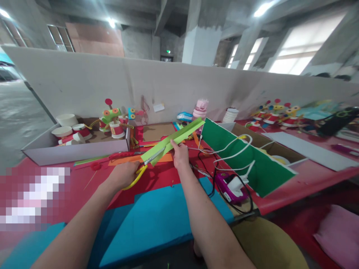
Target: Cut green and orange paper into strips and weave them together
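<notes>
Yellow-handled scissors are in my left hand, its fingers wrapped round the handles. The blades reach into a long light green paper strip, which is partly split lengthwise near its lower left end. My right hand pinches the strip near its middle, thumb on top. The strip slants up to the right above the red table. Beneath it lie orange paper pieces, and a blue sheet lies in front of my hands.
At the left, a white box holds paper cups and a green-headed cup figure. On the right stand a green-sided box and a purple power strip with cables. A white partition runs behind.
</notes>
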Action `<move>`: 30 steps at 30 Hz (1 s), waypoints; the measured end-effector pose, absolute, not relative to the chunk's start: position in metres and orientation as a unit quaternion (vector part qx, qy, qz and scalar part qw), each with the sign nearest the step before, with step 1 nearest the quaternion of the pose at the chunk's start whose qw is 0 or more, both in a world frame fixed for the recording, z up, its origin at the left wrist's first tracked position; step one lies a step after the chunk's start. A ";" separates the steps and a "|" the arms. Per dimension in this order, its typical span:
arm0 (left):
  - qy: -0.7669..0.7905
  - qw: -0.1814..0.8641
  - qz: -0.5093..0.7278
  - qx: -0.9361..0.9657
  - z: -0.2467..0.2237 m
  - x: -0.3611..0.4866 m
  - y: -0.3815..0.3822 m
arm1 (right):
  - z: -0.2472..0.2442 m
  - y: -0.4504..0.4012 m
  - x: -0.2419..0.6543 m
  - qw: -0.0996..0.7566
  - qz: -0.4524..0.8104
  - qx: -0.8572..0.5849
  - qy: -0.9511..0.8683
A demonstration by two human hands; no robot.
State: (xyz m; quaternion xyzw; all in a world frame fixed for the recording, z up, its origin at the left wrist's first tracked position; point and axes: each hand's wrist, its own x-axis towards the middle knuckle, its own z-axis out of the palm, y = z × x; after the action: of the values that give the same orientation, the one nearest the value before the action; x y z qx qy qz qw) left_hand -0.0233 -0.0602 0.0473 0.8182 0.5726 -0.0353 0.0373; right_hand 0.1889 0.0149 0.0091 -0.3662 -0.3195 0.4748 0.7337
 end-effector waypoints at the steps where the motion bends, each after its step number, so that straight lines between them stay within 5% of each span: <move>1: 0.574 0.036 -0.037 0.818 0.048 -0.023 -0.060 | 0.009 0.015 0.188 0.734 0.477 -0.363 -0.320; 30: 0.574 0.011 -0.038 0.818 0.040 -0.025 -0.056 | 0.013 0.012 0.186 0.699 0.536 -0.349 -0.320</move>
State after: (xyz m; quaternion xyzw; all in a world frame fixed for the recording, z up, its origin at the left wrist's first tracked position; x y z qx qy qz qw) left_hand -0.0251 -0.0564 0.0405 0.8180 0.5739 -0.0375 0.0111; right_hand 0.1861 0.0120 0.0127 -0.3488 -0.3198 0.5363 0.6989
